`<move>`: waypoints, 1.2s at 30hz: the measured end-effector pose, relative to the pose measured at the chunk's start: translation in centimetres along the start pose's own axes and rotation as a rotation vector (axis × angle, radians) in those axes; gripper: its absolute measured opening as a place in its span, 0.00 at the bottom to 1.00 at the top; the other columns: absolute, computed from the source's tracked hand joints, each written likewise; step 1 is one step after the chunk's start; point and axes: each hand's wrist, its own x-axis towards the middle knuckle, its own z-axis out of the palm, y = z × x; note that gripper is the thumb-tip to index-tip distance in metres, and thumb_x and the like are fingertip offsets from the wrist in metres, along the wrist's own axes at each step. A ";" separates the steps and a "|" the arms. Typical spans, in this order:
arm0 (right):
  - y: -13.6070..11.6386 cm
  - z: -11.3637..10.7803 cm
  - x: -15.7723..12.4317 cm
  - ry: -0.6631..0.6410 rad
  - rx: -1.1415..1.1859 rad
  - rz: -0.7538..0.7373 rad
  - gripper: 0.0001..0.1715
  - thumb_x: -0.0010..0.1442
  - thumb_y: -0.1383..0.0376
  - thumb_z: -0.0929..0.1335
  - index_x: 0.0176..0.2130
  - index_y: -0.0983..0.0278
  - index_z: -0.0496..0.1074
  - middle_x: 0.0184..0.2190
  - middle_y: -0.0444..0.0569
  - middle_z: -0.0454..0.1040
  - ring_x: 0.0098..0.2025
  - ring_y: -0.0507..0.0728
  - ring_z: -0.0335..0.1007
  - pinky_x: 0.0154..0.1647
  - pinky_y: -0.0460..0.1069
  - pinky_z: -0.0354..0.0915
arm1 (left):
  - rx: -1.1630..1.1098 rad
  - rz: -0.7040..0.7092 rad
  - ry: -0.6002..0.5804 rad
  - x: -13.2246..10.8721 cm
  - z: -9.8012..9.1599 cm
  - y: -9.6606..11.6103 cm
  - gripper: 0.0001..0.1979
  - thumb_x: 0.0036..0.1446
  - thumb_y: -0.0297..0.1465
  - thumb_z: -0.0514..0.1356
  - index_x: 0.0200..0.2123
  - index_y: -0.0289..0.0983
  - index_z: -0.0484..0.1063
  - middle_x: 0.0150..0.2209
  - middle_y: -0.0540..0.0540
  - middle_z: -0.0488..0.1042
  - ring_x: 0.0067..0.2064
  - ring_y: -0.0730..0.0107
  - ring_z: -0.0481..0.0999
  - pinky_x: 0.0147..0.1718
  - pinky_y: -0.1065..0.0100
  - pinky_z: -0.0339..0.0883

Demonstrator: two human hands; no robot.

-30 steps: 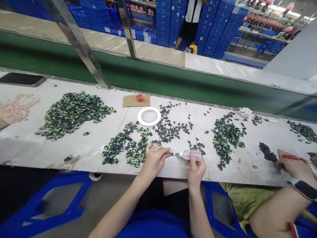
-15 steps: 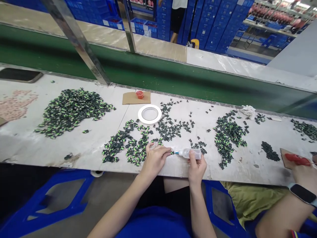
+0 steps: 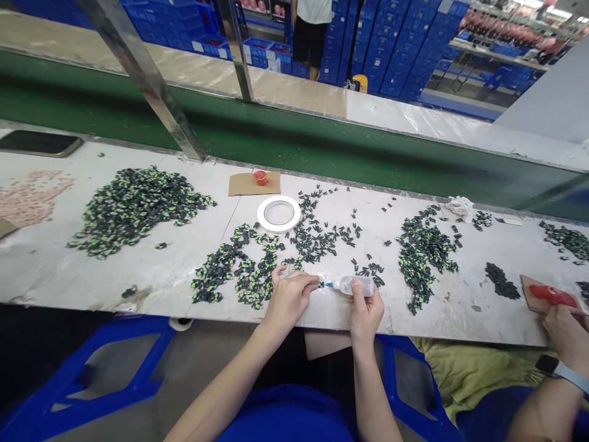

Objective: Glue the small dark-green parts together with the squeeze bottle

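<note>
My right hand [image 3: 365, 308] grips a small clear squeeze bottle [image 3: 356, 285] lying sideways, its blue nozzle pointing left. The nozzle tip touches a tiny dark green part [image 3: 318, 283] pinched in the fingertips of my left hand [image 3: 289, 296]. Both hands rest near the front edge of the white worktable [image 3: 55, 270]. A scatter of black and green parts [image 3: 237, 270] lies just left of my left hand. More dark parts [image 3: 317, 236] lie behind the bottle.
A white tape roll [image 3: 278, 213] and a cardboard piece with a red cap [image 3: 260, 177] sit further back. Large part piles lie at the left [image 3: 133, 205] and right [image 3: 423, 252]. A co-worker's hand [image 3: 564, 331] with a watch is at far right. Green conveyor [image 3: 294, 144] behind.
My hands stay in place with the nozzle at the pinched part. The co-worker's hand at the right has drawn back toward the table edge. The person in the background has shifted left.
</note>
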 end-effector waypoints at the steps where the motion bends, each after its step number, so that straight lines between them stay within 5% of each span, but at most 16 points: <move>1: -0.1 0.0 0.0 0.008 0.000 0.001 0.27 0.49 0.47 0.69 0.30 0.70 0.70 0.25 0.49 0.72 0.27 0.54 0.66 0.29 0.48 0.62 | 0.009 -0.001 -0.005 0.0 0.0 0.0 0.06 0.58 0.27 0.60 0.32 0.42 0.77 0.36 0.51 0.79 0.38 0.67 0.76 0.54 0.52 0.49; 23: 0.0 -0.1 0.1 0.026 0.011 -0.011 0.26 0.48 0.48 0.70 0.29 0.70 0.71 0.24 0.48 0.72 0.26 0.53 0.65 0.28 0.47 0.62 | -0.054 -0.040 0.011 -0.2 0.0 0.6 0.07 0.56 0.25 0.60 0.30 0.41 0.76 0.35 0.50 0.79 0.40 0.64 0.76 0.56 0.49 0.46; 28: 0.8 -0.5 0.2 0.142 0.223 -0.017 0.25 0.49 0.49 0.71 0.31 0.70 0.69 0.22 0.47 0.70 0.23 0.52 0.63 0.24 0.46 0.61 | -0.056 -0.013 0.011 -0.1 0.1 0.3 0.06 0.56 0.24 0.60 0.33 0.40 0.75 0.36 0.50 0.79 0.40 0.64 0.76 0.55 0.49 0.45; 31: 0.8 -0.5 0.1 0.145 0.279 -0.070 0.24 0.47 0.52 0.73 0.34 0.69 0.67 0.26 0.48 0.72 0.26 0.53 0.68 0.28 0.48 0.65 | -0.073 0.008 -0.034 -0.2 -0.1 0.2 0.09 0.55 0.22 0.60 0.37 0.40 0.74 0.36 0.49 0.78 0.42 0.63 0.75 0.55 0.48 0.44; 36: -0.1 1.6 0.5 -0.031 0.156 -0.221 0.27 0.42 0.59 0.76 0.37 0.65 0.62 0.36 0.51 0.76 0.39 0.56 0.74 0.43 0.50 0.68 | -0.058 0.034 -0.056 -0.6 0.0 0.1 0.08 0.56 0.25 0.59 0.39 0.41 0.75 0.40 0.47 0.77 0.45 0.60 0.73 0.52 0.50 0.48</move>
